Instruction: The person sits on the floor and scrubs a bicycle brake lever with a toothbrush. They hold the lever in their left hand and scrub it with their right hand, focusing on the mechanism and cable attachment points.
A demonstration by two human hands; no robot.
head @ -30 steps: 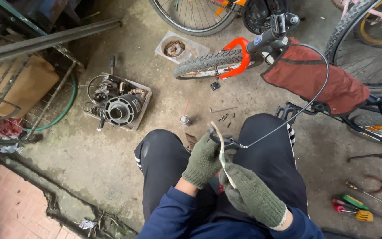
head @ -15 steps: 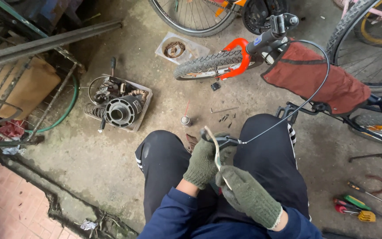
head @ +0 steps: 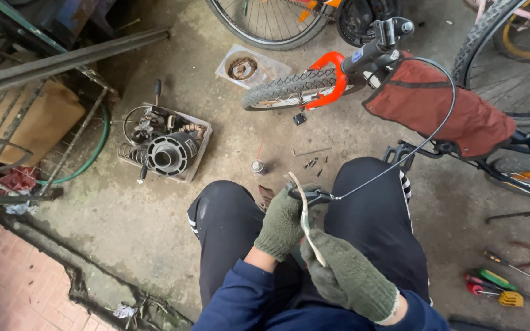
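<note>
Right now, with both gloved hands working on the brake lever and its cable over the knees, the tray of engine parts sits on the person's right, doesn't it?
Not quite. The head view shows the tray of engine parts on the person's left, not the right. The rest holds: the gloved left hand and right hand hold the brake lever with its cable over the knees.

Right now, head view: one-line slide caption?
Gloved left hand and right hand work a brake lever and cable beside a small bicycle.
</note>
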